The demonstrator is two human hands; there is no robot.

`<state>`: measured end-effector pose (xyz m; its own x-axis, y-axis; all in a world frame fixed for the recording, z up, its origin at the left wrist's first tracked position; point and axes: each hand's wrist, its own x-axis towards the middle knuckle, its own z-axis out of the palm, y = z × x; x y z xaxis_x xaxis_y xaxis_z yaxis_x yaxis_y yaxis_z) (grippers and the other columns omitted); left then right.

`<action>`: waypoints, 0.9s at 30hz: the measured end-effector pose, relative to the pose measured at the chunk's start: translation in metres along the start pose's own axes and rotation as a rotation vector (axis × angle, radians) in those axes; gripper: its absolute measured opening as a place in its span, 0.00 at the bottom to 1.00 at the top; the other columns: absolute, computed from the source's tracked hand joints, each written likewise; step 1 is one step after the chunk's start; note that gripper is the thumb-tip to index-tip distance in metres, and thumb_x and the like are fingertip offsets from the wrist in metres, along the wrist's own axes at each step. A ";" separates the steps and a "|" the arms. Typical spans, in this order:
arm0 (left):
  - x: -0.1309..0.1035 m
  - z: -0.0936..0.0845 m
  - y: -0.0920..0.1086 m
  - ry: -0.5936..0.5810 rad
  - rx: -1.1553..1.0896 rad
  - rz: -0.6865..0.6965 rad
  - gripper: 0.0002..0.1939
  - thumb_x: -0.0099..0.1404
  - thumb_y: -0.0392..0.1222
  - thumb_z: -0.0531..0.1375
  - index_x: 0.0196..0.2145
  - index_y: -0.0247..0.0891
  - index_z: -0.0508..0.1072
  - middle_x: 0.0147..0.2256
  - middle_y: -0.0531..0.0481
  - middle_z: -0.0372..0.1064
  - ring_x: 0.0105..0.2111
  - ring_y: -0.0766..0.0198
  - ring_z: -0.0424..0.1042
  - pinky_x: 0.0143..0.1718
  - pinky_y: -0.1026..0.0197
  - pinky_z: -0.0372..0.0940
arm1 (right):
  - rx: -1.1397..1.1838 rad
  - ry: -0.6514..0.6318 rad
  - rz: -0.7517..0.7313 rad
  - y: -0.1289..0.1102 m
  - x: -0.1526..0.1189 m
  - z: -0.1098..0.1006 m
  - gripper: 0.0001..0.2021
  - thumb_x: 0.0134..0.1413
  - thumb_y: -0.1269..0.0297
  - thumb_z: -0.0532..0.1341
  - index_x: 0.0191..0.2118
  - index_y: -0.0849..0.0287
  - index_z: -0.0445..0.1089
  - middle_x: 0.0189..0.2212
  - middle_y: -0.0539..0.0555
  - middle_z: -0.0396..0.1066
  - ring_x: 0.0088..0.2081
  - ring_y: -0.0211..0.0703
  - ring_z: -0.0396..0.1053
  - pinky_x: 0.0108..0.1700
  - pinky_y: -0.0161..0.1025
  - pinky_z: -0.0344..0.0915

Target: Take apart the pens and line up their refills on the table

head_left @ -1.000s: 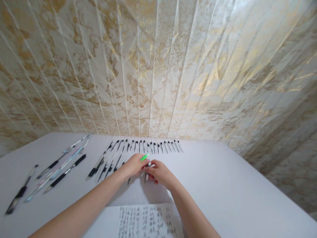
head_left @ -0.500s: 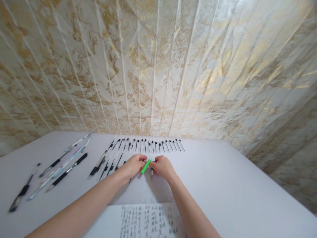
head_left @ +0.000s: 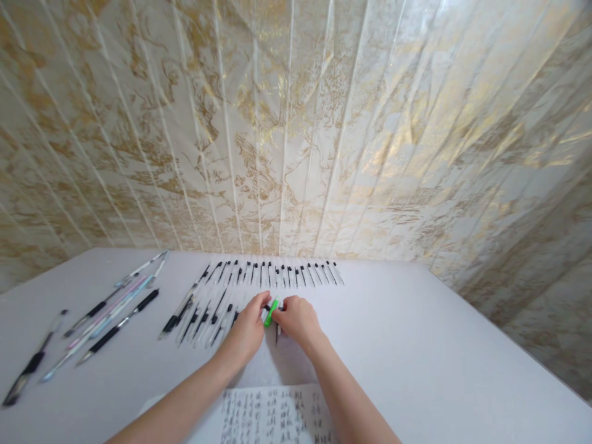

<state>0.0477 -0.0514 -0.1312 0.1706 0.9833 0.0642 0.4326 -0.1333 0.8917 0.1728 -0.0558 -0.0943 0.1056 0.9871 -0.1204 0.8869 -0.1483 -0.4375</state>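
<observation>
Both my hands meet over the middle of the white table. Beside the fingertips of my left hand (head_left: pixel 252 320) is a bright green, tube-like pen part (head_left: pixel 272 312), slanting between the two hands; a small dark bit shows at the left finger and thumb. The fingers of my left hand are pinched, though what exactly they grip is partly hidden. My right hand (head_left: pixel 298 317) is closed on a slim pen (head_left: pixel 277 336) whose dark tip points down toward me. Its upper part is hidden by the fingers.
Many clear, black-capped pens (head_left: pixel 271 274) stand in a row along the back. A second row of pens (head_left: pixel 203 320) lies left of my hands. Assorted pens (head_left: pixel 111 308) lie farther left. A handwritten sheet (head_left: pixel 268 413) lies in front, and a patterned curtain (head_left: pixel 277 154) hangs behind.
The green part has turned slightly more upright. My left hand has shifted a little to the right, uncovering more of the nearer pen row. The view has shifted slightly.
</observation>
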 end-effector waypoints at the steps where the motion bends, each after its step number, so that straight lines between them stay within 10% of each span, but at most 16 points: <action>1: -0.002 -0.001 0.001 -0.008 0.031 0.014 0.28 0.54 0.24 0.47 0.53 0.34 0.63 0.55 0.41 0.65 0.55 0.62 0.64 0.57 0.56 0.56 | -0.005 -0.001 -0.001 0.000 0.001 0.001 0.14 0.47 0.62 0.54 0.33 0.62 0.74 0.31 0.64 0.76 0.37 0.53 0.74 0.34 0.39 0.63; 20: 0.016 0.007 0.043 -0.042 0.811 0.145 0.11 0.55 0.36 0.55 0.35 0.28 0.72 0.42 0.34 0.65 0.47 0.47 0.62 0.47 0.52 0.59 | 0.067 -0.091 0.016 0.022 0.014 -0.013 0.10 0.46 0.64 0.54 0.24 0.60 0.71 0.20 0.55 0.74 0.23 0.40 0.70 0.25 0.32 0.59; 27: 0.033 -0.031 0.043 -0.024 0.884 0.169 0.12 0.56 0.35 0.51 0.25 0.33 0.74 0.39 0.37 0.67 0.43 0.50 0.64 0.46 0.54 0.59 | 0.023 -0.078 0.039 0.019 0.010 -0.015 0.11 0.46 0.64 0.54 0.27 0.61 0.73 0.24 0.59 0.76 0.30 0.46 0.74 0.29 0.34 0.62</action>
<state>0.0444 -0.0211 -0.0766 0.3078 0.9404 0.1446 0.9215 -0.3325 0.2005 0.1978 -0.0478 -0.0905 0.1036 0.9731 -0.2059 0.8721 -0.1884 -0.4516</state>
